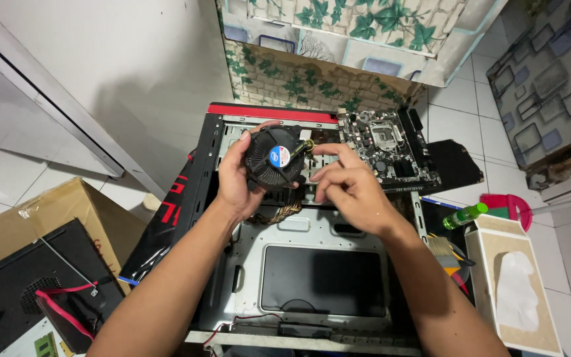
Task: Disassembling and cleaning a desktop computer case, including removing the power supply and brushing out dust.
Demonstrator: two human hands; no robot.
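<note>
Holding the cooler fan (274, 157) above the open computer case (312, 264)
Left hand (236, 182) grips the fan's rim; right hand (348, 185) pinches its edge. Best kept level, fingers off the blades.

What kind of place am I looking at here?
Probably a home corner used for computer repair, not a proper shop. An open computer case lies on its side, a bare motherboard rests at its far end, and the left hand holds a round cooler fan.

Open room over the bare metal tray of the computer case (312, 231) below both forearms. Blocked ahead by the motherboard (386, 147), leftward by the cardboard box (67, 218), rightward by the green bottle (464, 215) and brush (441, 248).
</note>
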